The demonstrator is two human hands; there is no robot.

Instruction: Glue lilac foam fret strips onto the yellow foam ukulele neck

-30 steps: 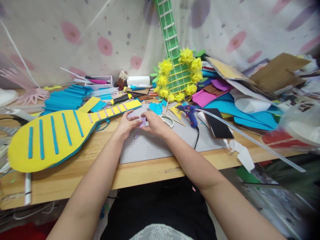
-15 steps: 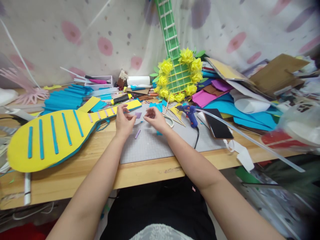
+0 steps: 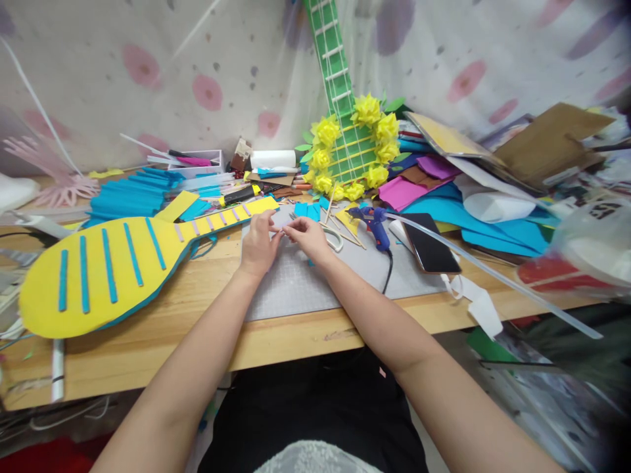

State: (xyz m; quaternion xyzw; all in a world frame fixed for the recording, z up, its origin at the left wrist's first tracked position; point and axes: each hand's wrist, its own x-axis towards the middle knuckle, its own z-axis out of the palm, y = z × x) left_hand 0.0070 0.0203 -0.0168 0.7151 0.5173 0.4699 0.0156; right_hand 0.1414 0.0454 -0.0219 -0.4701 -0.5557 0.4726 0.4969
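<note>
Over the grey cutting mat [image 3: 305,289], my left hand [image 3: 261,243] and my right hand [image 3: 310,238] meet at their fingertips, both closed in a pinch. A small purple paper piece showed in the left fingers a moment ago; the fingers now hide almost all of it. Whether the right fingertips also grip it is hard to see. To the left lies a yellow and blue paper instrument [image 3: 93,282] shaped like a lute, with blue strips on its body and lilac strips along its neck. Its neck end reaches behind my left hand.
A blue glue gun [image 3: 375,230] and a phone [image 3: 431,243] lie right of my hands, near a roll of tape [image 3: 334,240]. Behind stands a green paper guitar [image 3: 352,154] with yellow flowers. Coloured paper [image 3: 473,220] is piled at right; a long clear tube [image 3: 493,272] crosses the table edge.
My hands have come together, the left moving right until the fingertips meet. The purple piece is now mostly covered, and the lilac strip on the mat is hidden from sight.
</note>
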